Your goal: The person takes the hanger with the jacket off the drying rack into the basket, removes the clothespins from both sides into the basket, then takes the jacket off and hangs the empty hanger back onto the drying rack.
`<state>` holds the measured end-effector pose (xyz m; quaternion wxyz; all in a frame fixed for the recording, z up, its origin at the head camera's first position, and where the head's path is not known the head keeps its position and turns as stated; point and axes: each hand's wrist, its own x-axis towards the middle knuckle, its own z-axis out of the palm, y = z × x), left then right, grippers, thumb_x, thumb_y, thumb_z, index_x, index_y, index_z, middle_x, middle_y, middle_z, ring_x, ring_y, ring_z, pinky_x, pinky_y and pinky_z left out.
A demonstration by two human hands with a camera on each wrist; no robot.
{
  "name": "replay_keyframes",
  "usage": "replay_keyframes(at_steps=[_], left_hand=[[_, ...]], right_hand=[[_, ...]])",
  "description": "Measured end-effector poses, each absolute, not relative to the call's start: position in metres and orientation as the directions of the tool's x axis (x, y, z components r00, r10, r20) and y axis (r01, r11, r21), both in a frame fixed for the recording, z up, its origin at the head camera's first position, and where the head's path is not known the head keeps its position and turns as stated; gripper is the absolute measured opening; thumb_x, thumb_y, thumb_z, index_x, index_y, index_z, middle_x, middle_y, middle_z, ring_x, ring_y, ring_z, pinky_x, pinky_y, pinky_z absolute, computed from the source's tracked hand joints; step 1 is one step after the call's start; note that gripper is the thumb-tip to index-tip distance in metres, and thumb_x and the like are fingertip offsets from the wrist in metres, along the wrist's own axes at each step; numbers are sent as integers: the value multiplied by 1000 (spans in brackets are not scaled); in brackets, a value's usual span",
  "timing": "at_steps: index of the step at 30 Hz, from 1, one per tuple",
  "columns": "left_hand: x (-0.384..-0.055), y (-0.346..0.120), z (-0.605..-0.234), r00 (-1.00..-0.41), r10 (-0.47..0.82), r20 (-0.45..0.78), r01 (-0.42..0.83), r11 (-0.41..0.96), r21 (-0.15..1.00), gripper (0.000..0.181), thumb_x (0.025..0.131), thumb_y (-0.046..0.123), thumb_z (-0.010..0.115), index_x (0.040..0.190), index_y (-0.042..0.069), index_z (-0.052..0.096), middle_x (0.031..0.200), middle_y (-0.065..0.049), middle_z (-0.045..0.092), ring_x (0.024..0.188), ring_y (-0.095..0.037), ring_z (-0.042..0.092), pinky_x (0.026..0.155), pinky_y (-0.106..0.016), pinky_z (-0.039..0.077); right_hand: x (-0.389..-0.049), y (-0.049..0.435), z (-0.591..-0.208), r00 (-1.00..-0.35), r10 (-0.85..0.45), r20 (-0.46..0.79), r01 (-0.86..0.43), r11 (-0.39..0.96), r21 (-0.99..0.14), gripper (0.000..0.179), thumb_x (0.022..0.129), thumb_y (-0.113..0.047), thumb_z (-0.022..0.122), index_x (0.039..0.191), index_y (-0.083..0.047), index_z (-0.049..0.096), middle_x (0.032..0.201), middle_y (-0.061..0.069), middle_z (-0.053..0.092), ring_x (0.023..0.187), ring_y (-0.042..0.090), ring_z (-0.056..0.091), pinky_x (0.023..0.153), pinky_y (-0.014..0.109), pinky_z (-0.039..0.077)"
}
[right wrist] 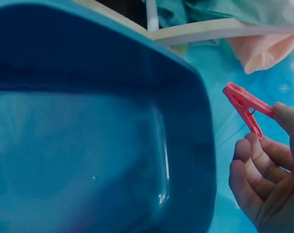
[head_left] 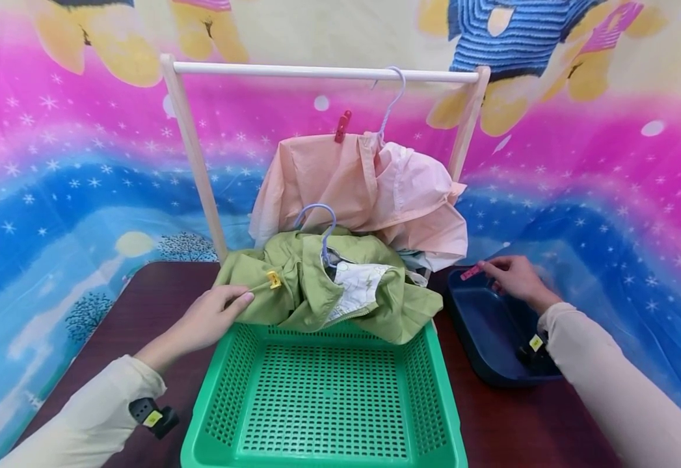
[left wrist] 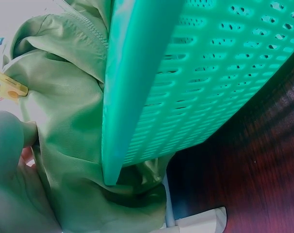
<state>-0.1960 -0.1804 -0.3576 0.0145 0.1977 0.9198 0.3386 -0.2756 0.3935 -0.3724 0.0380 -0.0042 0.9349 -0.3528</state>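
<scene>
My right hand (head_left: 514, 279) pinches a pink clothespin (right wrist: 246, 107) between thumb and fingers, over the far end of a dark blue basin (head_left: 492, 325). In the left wrist view a yellow clothespin (left wrist: 10, 87) is on a green jacket (left wrist: 64, 111), just beyond my left hand (left wrist: 16, 170). That hand pinches the jacket's left side between thumb and fingers. The jacket (head_left: 307, 279) lies over the back rim of a green plastic basket (head_left: 328, 403), with a purple hanger (head_left: 327, 227) sticking out of its collar and white patterned lining showing.
Behind stands a wooden rack with a white rail (head_left: 317, 71). A pink jacket (head_left: 322, 179) hangs there on a purple hanger (head_left: 395, 97), a red clothespin (head_left: 343, 127) on its shoulder. The dark table (head_left: 159, 305) runs under basket and basin; a patterned cloth (head_left: 609, 195) forms the backdrop.
</scene>
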Motion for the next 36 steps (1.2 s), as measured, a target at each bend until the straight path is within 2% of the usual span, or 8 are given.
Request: replay_keyframes(at_steps=[4,8,13,25,30,36], left_hand=[[-196,-181,-358,-917,381,117,365,684,631,44,109,35,44,71,13,41,62,3,35,52,-8,28,60,-27,36],[-196,-181,-358,-916,384,120,369,681,633,45,109,35,44,71,13,41,62,3,34,52,-8,27,60,-27,36],[-197,-181,-358,-916,382,119,367,683,631,45,109,34,44,70,14,40,61,4,33,52,-7,27,59,-27,36],[-197,-181,-359,-920,376,113,357,685,635,45,109,35,44,70,14,40,61,5,33,52,-7,26,59,-27,36],[-198,-181,-361,-921,373,115,358,689,630,44,109,35,44,70,14,40,61,5,33,52,-7,26,60,-27,36],[-198,-181,-361,-920,373,118,360,692,626,45,109,35,44,70,14,41,61,5,33,52,-7,27,59,-27,36]], right_hand=[[-279,395,-380,-995,-33,-97,36,774,-633,61,105,-46,49,129,8,60,101,23,69,71,20,65,64,36,57],[-281,397,-385,-989,-42,-139,53,788,-614,58,106,-45,49,125,8,62,89,19,68,70,26,64,66,40,57],[-283,400,-388,-981,-56,-187,66,804,-591,56,107,-42,48,122,10,62,82,15,67,68,25,64,67,39,56],[-282,397,-394,-937,-42,-346,131,877,-462,49,110,-31,39,90,6,64,88,19,68,68,18,64,66,38,60],[-282,392,-395,-924,-31,-382,152,884,-441,48,110,-29,37,92,6,64,86,17,67,66,17,65,65,38,60],[-280,391,-396,-912,-33,-409,155,895,-419,45,110,-27,37,106,11,60,91,19,68,66,17,65,66,38,59]])
